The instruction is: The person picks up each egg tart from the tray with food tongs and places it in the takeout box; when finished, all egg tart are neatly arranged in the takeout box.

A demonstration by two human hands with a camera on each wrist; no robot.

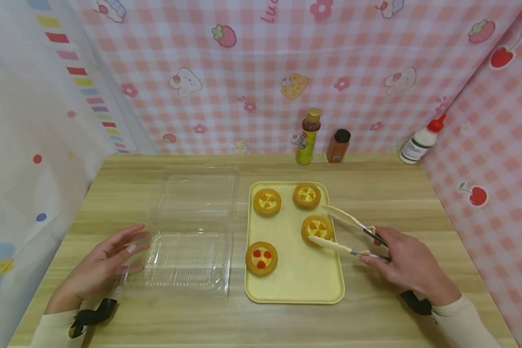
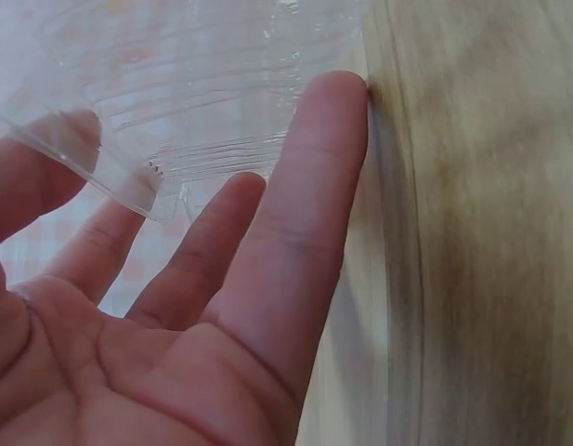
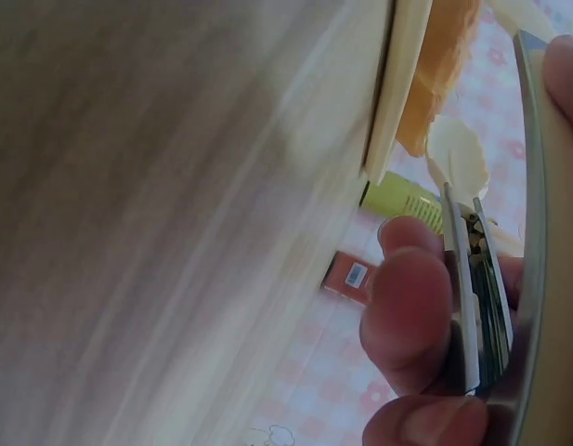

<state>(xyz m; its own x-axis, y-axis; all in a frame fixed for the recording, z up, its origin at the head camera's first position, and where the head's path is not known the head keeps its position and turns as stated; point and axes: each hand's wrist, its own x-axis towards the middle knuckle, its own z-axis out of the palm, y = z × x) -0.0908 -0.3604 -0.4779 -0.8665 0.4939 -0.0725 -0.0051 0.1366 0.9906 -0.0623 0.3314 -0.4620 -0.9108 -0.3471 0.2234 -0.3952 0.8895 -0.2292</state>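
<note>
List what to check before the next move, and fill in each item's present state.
1. Right hand holding the tongs: ok.
2. Tongs closed on the tart nearest that hand: not ok; their tips stand apart.
3. Nearer tip touching that tart: cannot tell; it overlaps the tart in the head view.
4. Clear container open: ok.
5. Left hand gripping the container firmly: cannot tell; it is at the left side.
6. Tray flat on the table: ok.

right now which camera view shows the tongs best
The head view: both tips of the tongs show, with the right hand covering the handle end. The right wrist view has them close but cropped; the left wrist view shows none.
</note>
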